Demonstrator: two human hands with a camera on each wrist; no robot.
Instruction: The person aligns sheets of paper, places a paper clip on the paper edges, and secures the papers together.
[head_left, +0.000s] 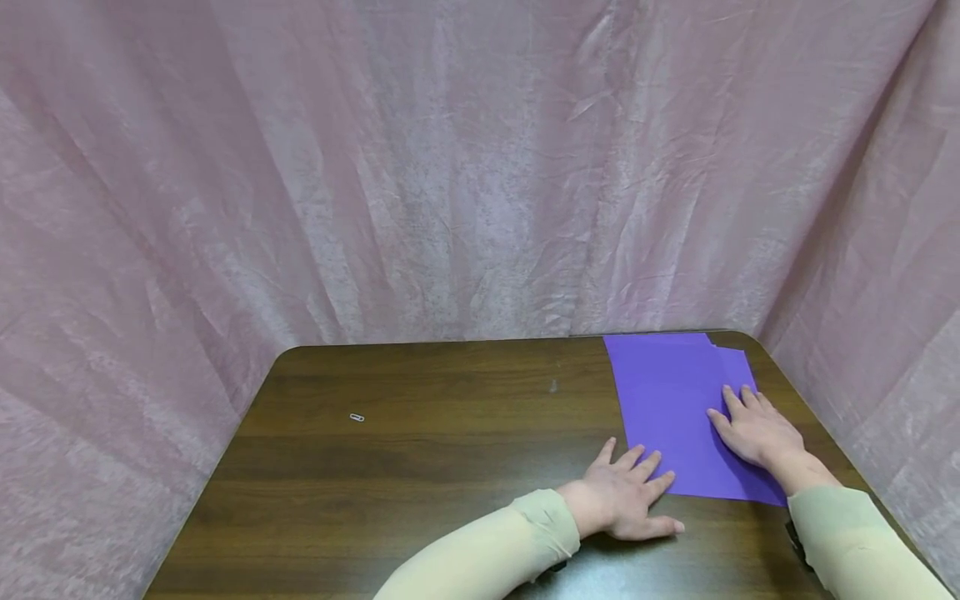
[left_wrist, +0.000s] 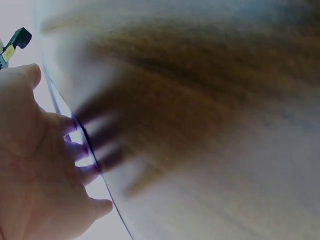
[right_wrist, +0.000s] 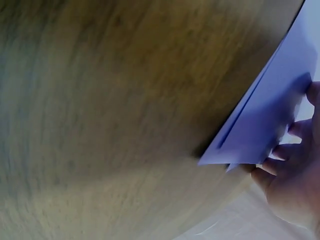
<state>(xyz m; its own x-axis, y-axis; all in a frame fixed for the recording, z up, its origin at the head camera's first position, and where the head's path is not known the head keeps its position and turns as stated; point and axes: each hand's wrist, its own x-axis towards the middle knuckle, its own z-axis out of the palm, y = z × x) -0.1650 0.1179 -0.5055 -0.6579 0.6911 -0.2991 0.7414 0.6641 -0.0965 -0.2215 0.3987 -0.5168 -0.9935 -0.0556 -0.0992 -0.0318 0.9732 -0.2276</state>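
Several sheets of purple paper (head_left: 667,408) lie overlapped and slightly out of line at the right side of the wooden table. My right hand (head_left: 757,429) rests on their right part, fingers spread and pointing away. In the right wrist view, the stacked edges of the purple paper (right_wrist: 270,110) show beside the right hand (right_wrist: 295,175). My left hand (head_left: 622,496) is at the lower left corner of the paper with its fingers spread, the fingertips over its edge. The left wrist view shows the left hand (left_wrist: 40,160) palm side, fingers extended; contact with the paper cannot be told.
A small paper clip (head_left: 357,417) lies on the left half of the brown table (head_left: 420,475). Pink curtains (head_left: 465,167) hang behind the table and along both sides. The paper reaches the table's far edge.
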